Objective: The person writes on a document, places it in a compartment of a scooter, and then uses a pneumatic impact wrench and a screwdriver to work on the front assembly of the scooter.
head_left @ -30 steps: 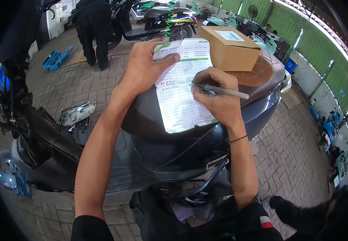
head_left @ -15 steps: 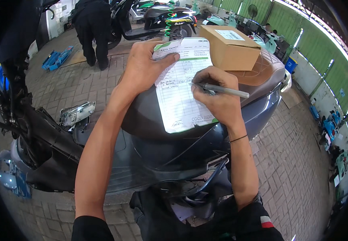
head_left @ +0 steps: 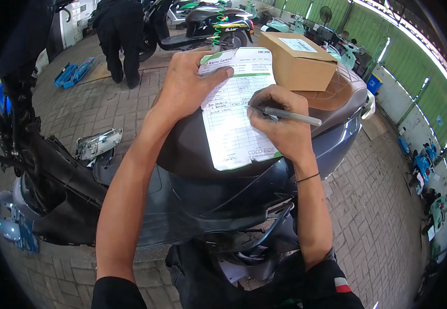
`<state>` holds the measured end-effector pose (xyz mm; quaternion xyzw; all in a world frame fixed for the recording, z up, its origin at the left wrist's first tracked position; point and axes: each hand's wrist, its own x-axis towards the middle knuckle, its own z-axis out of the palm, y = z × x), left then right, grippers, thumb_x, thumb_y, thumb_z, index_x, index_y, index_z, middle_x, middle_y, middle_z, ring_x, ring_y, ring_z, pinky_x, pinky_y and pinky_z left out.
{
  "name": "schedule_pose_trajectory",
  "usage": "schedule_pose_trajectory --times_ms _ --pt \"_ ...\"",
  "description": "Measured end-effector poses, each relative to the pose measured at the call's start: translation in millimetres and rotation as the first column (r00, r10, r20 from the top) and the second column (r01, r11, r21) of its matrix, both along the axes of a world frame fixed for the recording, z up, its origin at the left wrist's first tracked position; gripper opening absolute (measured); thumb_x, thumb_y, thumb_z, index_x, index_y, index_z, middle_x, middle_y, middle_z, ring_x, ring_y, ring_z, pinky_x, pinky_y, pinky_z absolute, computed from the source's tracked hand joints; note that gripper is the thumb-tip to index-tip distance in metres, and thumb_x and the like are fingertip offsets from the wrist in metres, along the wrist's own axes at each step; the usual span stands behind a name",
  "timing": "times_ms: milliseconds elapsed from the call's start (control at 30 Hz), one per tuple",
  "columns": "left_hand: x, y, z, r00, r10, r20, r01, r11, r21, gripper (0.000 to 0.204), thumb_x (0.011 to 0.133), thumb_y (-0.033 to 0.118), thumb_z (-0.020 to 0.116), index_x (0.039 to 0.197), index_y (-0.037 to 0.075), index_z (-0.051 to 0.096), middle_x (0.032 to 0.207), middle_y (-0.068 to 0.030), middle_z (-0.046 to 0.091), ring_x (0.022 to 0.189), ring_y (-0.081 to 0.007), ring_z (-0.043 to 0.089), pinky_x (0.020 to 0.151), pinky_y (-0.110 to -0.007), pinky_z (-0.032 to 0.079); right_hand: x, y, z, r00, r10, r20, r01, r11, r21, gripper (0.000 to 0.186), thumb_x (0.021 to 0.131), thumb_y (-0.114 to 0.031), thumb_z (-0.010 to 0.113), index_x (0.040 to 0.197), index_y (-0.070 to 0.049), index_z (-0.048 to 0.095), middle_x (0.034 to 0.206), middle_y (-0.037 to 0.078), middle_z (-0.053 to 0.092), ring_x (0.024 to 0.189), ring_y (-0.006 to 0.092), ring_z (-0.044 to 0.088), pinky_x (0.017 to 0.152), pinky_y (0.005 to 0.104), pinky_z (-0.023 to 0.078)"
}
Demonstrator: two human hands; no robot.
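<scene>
Risk, left: if the left hand (head_left: 187, 85) eases its thumb, the paper form (head_left: 228, 134) could skate on the rounded seat (head_left: 185, 141). Risk, right: hard pressure over padding could push the pen (head_left: 296, 118) through the sheet; the right hand (head_left: 280, 121) dragging could smear wet ink.

Position: left thumb flat over the form's upper-left part; other fingers partly hidden, pinch from beneath cannot be told. Form lies on the seat, between and partly under the hands. Right fingers closed round the pen, writing end near the handwritten rows.
</scene>
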<state>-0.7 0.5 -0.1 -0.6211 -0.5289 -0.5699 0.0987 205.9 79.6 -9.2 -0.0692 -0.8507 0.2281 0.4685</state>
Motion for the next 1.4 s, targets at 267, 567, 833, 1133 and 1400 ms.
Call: schedule_pose_trajectory --times_ms 267,567,833,1133,1400 --pt "0.5 0.6 -0.1 1.0 0.015 -0.02 -0.016 1.0 -0.006 0.03 0.085 0.02 0.08 0.099 -0.006 0.073 0.083 -0.0129 0.075 0.07 -0.0128 0.068 0.062 -0.03 0.051 1.1 2.5 -1.3 1.0 0.009 -0.011 -0.008 0.999 0.044 0.014 0.071 0.001 0.074 0.083 0.0 0.066 0.077 0.01 0.068 0.067 0.0186 0.066 0.065 0.0291 0.051" --pt "-2.5 2.1 -1.5 0.998 0.058 -0.038 -0.059 0.998 -0.015 0.029 0.086 0.018 0.078 0.1 -0.007 0.072 0.082 -0.0134 0.075 0.069 -0.0123 0.068 0.061 -0.03 0.051 1.6 1.2 -0.6 1.0 0.012 -0.018 -0.012 1.0 0.002 0.015 0.07 0.001 0.074 0.083 0.001 0.066 0.078 0.01 0.068 0.068 0.0168 0.065 0.064 0.0288 0.051" --pt "1.3 -0.3 0.4 1.0 0.022 -0.017 -0.022 1.0 0.005 0.031 0.086 0.019 0.078 0.101 -0.007 0.072 0.083 -0.0143 0.075 0.069 -0.0125 0.068 0.061 -0.03 0.051 0.7 1.3 -0.7 1.0 -0.004 -0.004 0.004 1.0 0.018 0.013 0.071 0.001 0.074 0.081 0.0 0.066 0.076 0.009 0.067 0.067 0.0166 0.065 0.064 0.0285 0.05" --pt "-0.3 1.0 0.2 0.999 0.027 -0.036 -0.027 1.0 0.0 0.029 0.086 0.019 0.078 0.1 -0.006 0.073 0.082 -0.0131 0.075 0.07 -0.0124 0.068 0.062 -0.03 0.051 -0.3 1.8 -0.7 1.0 -0.006 -0.023 0.007 0.999 0.043 0.013 0.071 0.001 0.074 0.081 0.0 0.065 0.076 0.009 0.067 0.066 0.0169 0.065 0.063 0.0286 0.051" --pt "1.9 -1.2 1.6 1.0 0.006 0.002 -0.006 1.0 -0.008 0.029 0.085 0.019 0.078 0.099 -0.006 0.072 0.081 -0.0157 0.074 0.067 -0.0173 0.068 0.062 -0.033 0.051 -0.5 2.9 -1.5 1.0 -0.01 -0.01 0.01 1.0 0.029 0.013 0.071 0.0 0.074 0.08 0.001 0.065 0.075 0.01 0.067 0.065 0.0173 0.065 0.062 0.0289 0.051"
